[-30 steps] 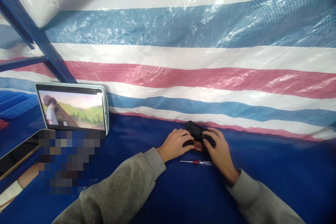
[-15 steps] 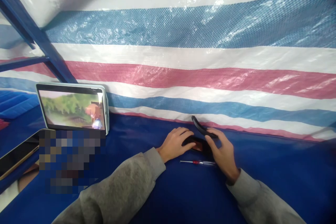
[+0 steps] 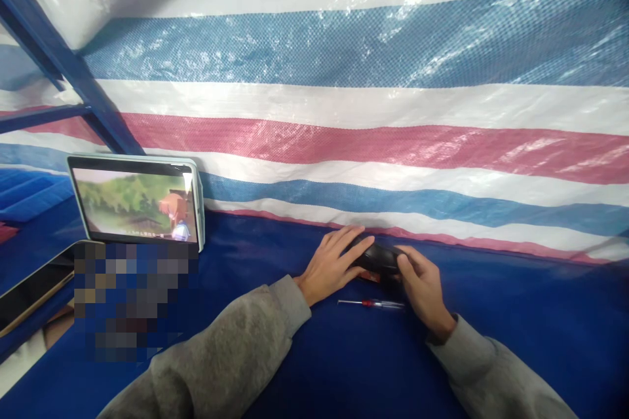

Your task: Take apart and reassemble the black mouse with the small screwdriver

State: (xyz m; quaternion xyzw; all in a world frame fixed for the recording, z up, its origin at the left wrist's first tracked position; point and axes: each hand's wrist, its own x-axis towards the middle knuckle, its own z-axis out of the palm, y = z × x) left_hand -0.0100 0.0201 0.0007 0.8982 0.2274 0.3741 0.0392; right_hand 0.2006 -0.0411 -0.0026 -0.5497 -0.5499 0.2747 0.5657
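Note:
A glossy black curved cover (image 3: 378, 256) lies over a dark casing whose reddish-brown inside (image 3: 369, 276) shows along the near edge. What device this is, I cannot tell. My right hand (image 3: 423, 285) pinches the cover's right end between thumb and fingers. On the left end rests my left hand (image 3: 335, 260), its fingers stretched across the top and its thumb against the near side, steadying the casing. Just in front lies a thin screwdriver (image 3: 371, 304) with a red and clear handle, touched by neither hand.
A tablet (image 3: 137, 203) in a pale case stands at the left, playing a cartoon. Beside it lies a phone (image 3: 39, 288), near a blurred-out patch. Blue sheeting (image 3: 334, 366) covers the surface. Behind hangs a striped tarp (image 3: 344, 105), with a blue metal frame (image 3: 63, 59) at left.
The cover has come down from a raised, tilted position and now lies across the casing. My left fingers have spread over its left end. The screwdriver has stayed put.

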